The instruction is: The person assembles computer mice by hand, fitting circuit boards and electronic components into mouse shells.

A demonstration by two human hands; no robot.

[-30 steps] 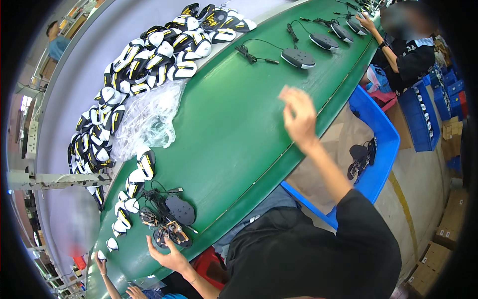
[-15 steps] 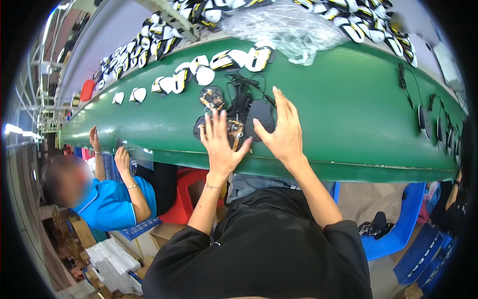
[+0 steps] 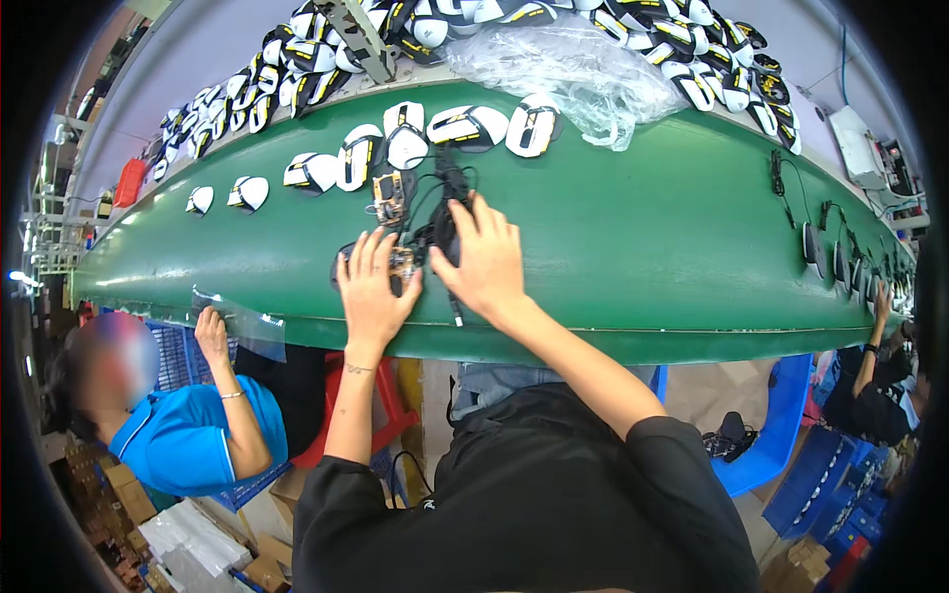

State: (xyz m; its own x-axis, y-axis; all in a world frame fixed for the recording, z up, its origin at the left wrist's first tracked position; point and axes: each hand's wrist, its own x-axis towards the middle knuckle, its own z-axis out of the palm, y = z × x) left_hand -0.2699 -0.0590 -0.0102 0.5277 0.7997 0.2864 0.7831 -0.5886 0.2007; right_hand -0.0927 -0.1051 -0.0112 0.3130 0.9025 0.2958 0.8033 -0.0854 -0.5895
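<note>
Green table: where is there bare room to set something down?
Widest: right of the right hand, below the clear plastic, as far as the corded mice. Another: left of the left hand, below the white shells. Crowded: around both hands, with black cables and circuit boards.

Seven white, black and yellow mouse covers (image 3: 467,128) are being counted loose on the green table (image 3: 633,237); dozens more are being seen in the pile (image 3: 321,54) along its far edge, too overlapped for exact numbering. Two circuit boards (image 3: 390,198) are being shown, one being partly hidden by fingers (image 3: 366,259). Black cables (image 3: 453,180) are being left uncounted, tangled as they are. Toward the right end, at least three dark mice (image 3: 813,249) are being made out. One clear bag (image 3: 578,74), one clear sheet (image 3: 252,331), one red box (image 3: 129,183), one red stool (image 3: 390,400) and one blue bin (image 3: 791,405) are being noted. Two other people (image 3: 208,430) are being counted.
</note>
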